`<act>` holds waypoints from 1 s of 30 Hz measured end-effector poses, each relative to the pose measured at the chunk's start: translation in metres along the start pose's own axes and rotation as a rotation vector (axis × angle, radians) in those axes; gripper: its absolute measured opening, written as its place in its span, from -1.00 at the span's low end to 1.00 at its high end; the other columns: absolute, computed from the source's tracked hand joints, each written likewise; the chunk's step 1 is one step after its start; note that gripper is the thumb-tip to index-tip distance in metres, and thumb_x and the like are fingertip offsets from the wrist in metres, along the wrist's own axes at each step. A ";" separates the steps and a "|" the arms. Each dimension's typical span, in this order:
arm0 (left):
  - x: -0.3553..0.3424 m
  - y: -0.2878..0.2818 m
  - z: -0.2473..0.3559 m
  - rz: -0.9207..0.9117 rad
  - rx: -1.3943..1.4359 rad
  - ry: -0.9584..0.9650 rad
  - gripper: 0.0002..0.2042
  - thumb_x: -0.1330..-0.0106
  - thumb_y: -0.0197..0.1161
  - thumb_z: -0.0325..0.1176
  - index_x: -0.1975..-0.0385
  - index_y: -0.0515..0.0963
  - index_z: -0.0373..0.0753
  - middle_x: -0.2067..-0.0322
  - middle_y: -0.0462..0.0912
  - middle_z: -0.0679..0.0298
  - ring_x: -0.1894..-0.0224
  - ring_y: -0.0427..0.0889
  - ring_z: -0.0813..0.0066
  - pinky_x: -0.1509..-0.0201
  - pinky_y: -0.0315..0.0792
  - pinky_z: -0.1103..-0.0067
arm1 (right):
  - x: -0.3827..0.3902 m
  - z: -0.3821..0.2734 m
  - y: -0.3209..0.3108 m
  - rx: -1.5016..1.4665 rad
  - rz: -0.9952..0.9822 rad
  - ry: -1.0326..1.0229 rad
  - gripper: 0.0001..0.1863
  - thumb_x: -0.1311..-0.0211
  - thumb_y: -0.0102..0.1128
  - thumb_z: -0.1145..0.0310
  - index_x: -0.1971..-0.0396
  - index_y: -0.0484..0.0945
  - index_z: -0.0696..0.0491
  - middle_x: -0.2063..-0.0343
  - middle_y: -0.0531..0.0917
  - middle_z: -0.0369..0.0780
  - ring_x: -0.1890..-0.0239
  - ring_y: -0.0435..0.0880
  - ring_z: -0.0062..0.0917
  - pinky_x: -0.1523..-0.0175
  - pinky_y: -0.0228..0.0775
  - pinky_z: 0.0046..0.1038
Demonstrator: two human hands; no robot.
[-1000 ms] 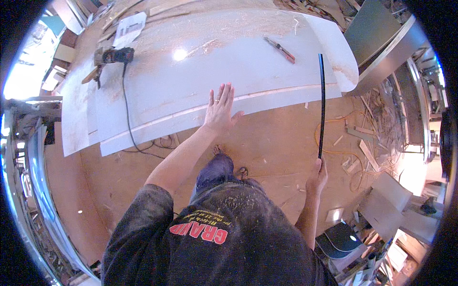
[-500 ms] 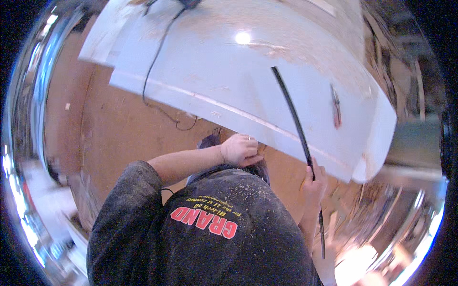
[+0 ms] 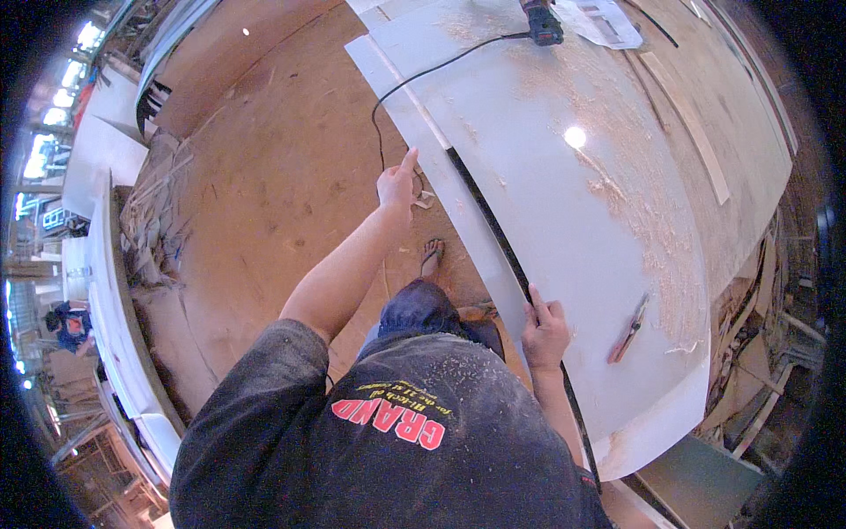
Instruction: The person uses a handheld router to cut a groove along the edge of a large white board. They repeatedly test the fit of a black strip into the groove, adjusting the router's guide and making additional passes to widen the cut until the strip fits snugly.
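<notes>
My right hand [image 3: 545, 333] is closed around a long, thin black strip [image 3: 490, 216]. The strip runs along the near side of a large white panel [image 3: 564, 212]; its far end meets a pale line [image 3: 407, 88] on that panel. Below my right hand, its tail passes down beside my forearm. My left hand [image 3: 398, 185] is held out over the floor, just left of the panel's edge. One finger or thumb points up, the others are curled, and whatever they may hold is hidden. A slim red-handled tool [image 3: 627, 331] lies on the panel, right of my right hand.
A corded power tool [image 3: 544, 26] stands at the panel's far end, its black cord [image 3: 423, 75] hanging over the left edge. Wood shavings [image 3: 626, 207] are scattered on the panel. At far left are scrap pieces [image 3: 159, 194] and another person [image 3: 70, 326].
The view has turned, and the panel now lies to the right. My left hand has moved from near my body out forward. The black strip has come down along the panel's near edge, still in my right hand.
</notes>
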State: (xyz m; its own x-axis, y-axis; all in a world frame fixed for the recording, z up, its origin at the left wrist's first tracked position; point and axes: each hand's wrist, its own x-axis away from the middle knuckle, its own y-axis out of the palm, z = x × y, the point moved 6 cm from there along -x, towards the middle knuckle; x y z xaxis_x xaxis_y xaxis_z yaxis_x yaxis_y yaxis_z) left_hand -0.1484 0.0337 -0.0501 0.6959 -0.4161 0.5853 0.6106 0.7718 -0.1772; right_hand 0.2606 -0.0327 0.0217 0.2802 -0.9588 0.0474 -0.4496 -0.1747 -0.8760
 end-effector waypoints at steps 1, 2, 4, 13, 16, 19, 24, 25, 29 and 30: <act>-0.007 0.004 0.001 -0.050 0.061 -0.020 -0.55 -0.26 0.46 0.13 0.43 0.55 -0.18 0.52 0.55 0.40 0.57 0.40 0.58 0.52 0.24 0.53 | -0.003 -0.003 0.002 0.003 0.005 -0.023 -0.52 -0.31 0.36 0.34 -0.23 0.65 -0.33 0.47 0.51 -0.24 0.47 0.58 -0.38 0.34 0.47 -0.28; -0.014 0.009 0.002 -0.103 0.120 -0.037 -0.56 -0.25 0.46 0.12 0.40 0.54 -0.17 0.52 0.54 0.41 0.58 0.38 0.60 0.53 0.22 0.54 | -0.006 -0.007 0.003 0.005 0.012 -0.044 -0.52 -0.31 0.37 0.36 -0.22 0.65 -0.29 0.49 0.49 -0.23 0.48 0.55 -0.40 0.33 0.45 -0.29; -0.018 0.024 0.005 -0.196 0.188 -0.072 -0.57 -0.25 0.48 0.09 0.33 0.55 -0.19 0.47 0.56 0.39 0.55 0.42 0.58 0.50 0.27 0.53 | -0.006 -0.008 0.002 -0.007 -0.006 -0.011 -0.51 -0.31 0.37 0.36 -0.23 0.65 -0.30 0.50 0.48 -0.23 0.49 0.54 -0.40 0.35 0.43 -0.29; 0.008 0.059 0.005 -0.205 0.226 -0.001 -0.40 -0.14 0.62 -0.24 -0.11 0.50 -0.36 0.06 0.68 0.11 0.04 0.71 0.21 0.00 0.64 0.26 | -0.009 0.001 -0.002 0.062 -0.076 -0.020 -0.46 -0.31 0.37 0.29 -0.28 0.59 -0.43 0.48 0.43 -0.20 0.52 0.52 -0.33 0.40 0.46 -0.25; -0.003 0.065 -0.007 -0.206 0.295 -0.049 -0.33 -0.04 0.67 -0.31 -0.13 0.47 -0.37 -0.01 0.66 0.06 0.00 0.68 0.21 -0.07 0.62 0.25 | -0.005 0.003 -0.002 0.058 -0.091 -0.030 -0.45 -0.31 0.38 0.29 -0.29 0.59 -0.43 0.48 0.42 -0.20 0.53 0.51 -0.33 0.41 0.44 -0.26; -0.005 0.067 -0.013 -0.160 0.313 -0.063 -0.34 -0.04 0.68 -0.33 -0.11 0.47 -0.41 0.01 0.67 0.04 0.01 0.69 0.21 -0.05 0.63 0.25 | -0.005 0.000 -0.003 0.056 -0.119 -0.012 -0.44 -0.30 0.39 0.30 -0.29 0.59 -0.41 0.48 0.42 -0.20 0.54 0.50 -0.34 0.42 0.42 -0.26; -0.011 0.068 -0.016 -0.209 0.298 0.011 -0.38 -0.06 0.68 -0.32 -0.05 0.50 -0.45 0.08 0.71 0.04 0.11 0.73 0.21 0.05 0.67 0.27 | -0.006 -0.006 -0.010 0.041 -0.145 0.012 -0.42 -0.27 0.41 0.33 -0.30 0.59 -0.38 0.48 0.41 -0.20 0.55 0.49 -0.34 0.43 0.41 -0.25; -0.012 0.069 -0.017 -0.224 0.320 0.006 -0.39 -0.07 0.68 -0.33 -0.06 0.51 -0.44 0.07 0.71 0.05 0.10 0.73 0.20 0.04 0.67 0.26 | -0.006 -0.009 -0.012 0.039 -0.151 0.015 -0.41 -0.26 0.42 0.34 -0.30 0.59 -0.38 0.48 0.40 -0.20 0.55 0.49 -0.34 0.43 0.40 -0.25; -0.001 0.070 -0.007 -0.192 0.298 -0.026 -0.41 -0.10 0.66 -0.33 -0.08 0.52 -0.43 0.05 0.71 0.06 0.07 0.74 0.20 0.02 0.68 0.24 | -0.009 -0.013 -0.012 -0.007 -0.137 0.010 -0.47 -0.27 0.42 0.41 -0.25 0.64 -0.25 0.52 0.37 -0.22 0.57 0.41 -0.42 0.41 0.37 -0.32; 0.004 0.068 -0.002 -0.156 0.266 -0.032 -0.41 -0.11 0.66 -0.33 -0.07 0.52 -0.43 0.05 0.71 0.07 0.08 0.74 0.20 0.03 0.68 0.24 | -0.010 -0.012 -0.011 -0.004 -0.132 -0.005 -0.44 -0.27 0.41 0.40 -0.28 0.61 -0.30 0.51 0.38 -0.21 0.56 0.43 -0.39 0.42 0.38 -0.29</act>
State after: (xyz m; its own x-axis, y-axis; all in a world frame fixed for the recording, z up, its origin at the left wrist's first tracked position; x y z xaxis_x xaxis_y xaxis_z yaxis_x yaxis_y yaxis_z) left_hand -0.1039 0.0833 -0.0616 0.5871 -0.5273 0.6142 0.5857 0.8005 0.1274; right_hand 0.2527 -0.0242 0.0367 0.3411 -0.9263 0.1602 -0.4121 -0.3005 -0.8601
